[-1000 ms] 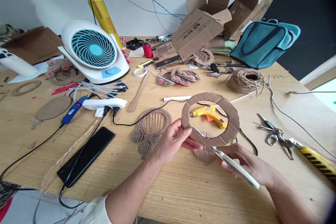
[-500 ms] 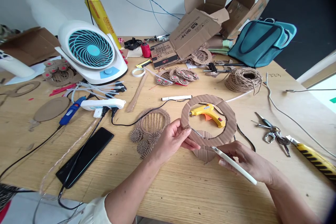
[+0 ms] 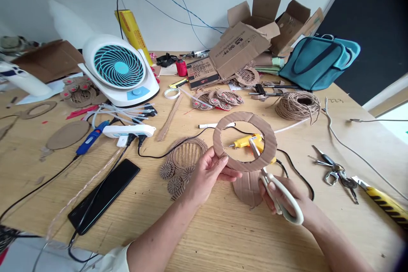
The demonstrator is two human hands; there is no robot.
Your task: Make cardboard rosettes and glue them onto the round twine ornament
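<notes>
Since the earlier frame, the scissors have swung from lying low and flat under the cardboard ring to pointing up and away, their blades now crossing the ring's lower right edge into its open middle. The ring itself has shifted a little to the left.

The left hand pinches the ring's lower left edge, thumb on the near face and fingers curled behind, holding it tilted above the wooden table. The right hand is closed through the white scissor handles; whether the blades are apart cannot be told.

A yellow glue gun shows through the ring's hole, lying on the table. A cardboard offcut lies just below the ring. A black phone rests to the left, and a white fan stands well behind.
</notes>
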